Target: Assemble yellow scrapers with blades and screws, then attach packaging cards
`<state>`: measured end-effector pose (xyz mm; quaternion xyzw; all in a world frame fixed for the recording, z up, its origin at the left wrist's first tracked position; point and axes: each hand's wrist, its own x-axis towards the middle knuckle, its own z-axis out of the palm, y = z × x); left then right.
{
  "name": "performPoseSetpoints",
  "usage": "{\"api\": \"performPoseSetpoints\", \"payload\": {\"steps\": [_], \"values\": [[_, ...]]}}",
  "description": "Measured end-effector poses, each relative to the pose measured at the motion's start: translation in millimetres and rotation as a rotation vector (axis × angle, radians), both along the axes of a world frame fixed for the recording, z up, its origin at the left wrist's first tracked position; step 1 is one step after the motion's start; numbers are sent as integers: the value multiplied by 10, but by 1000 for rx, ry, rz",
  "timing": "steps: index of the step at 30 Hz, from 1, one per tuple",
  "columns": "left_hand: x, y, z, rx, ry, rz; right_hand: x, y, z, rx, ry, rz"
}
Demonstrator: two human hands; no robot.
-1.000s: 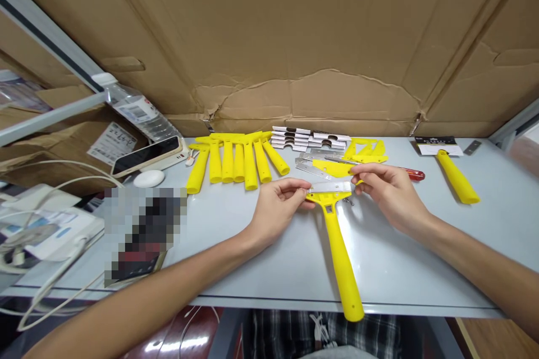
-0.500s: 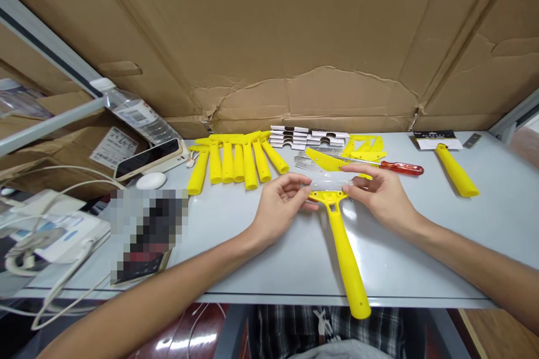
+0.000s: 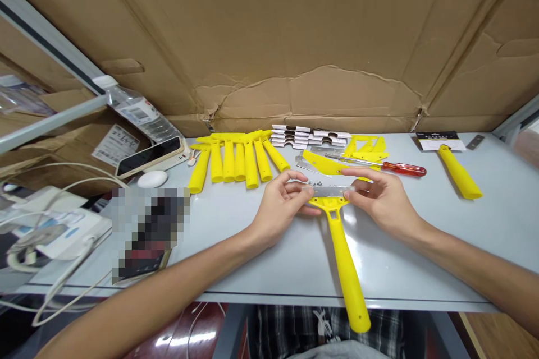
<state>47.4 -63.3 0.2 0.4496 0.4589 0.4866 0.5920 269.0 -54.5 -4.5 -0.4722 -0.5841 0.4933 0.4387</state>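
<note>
Between my hands is a yellow scraper (image 3: 347,266), its handle pointing toward me past the table's front edge. A flat metal blade (image 3: 328,192) lies across its head. The thumb and fingers of my left hand (image 3: 275,205) pinch the left end of the head and blade. On the right end, my right hand (image 3: 385,199) grips likewise with thumb and finger, its index finger stretched above. Small screws (image 3: 316,184) lie just beyond the blade. Behind them are a yellow plastic plate (image 3: 322,164) and a screwdriver (image 3: 404,169) with a red handle.
Several yellow scraper handles (image 3: 251,171) lie at the back left, beside stacked folded cards (image 3: 289,137). A carded yellow handle (image 3: 460,174) is at the right. Phone (image 3: 149,157), bottle (image 3: 138,112) and white cables (image 3: 54,291) crowd the left; cardboard (image 3: 295,28) walls the back.
The scraper has shifted slightly toward me, and its head has tipped so the blade looks narrower. The small screws behind it now show. Both hands keep their hold.
</note>
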Motion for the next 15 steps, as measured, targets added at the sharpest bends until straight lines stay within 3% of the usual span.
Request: {"api": "performPoseSetpoints", "payload": {"steps": [9, 15], "values": [[2, -9, 15, 6, 8, 32, -2, 40, 10, -53, 11, 27], [-18, -8, 26, 37, 21, 49, 21, 79, 2, -127, 154, 12]]}}
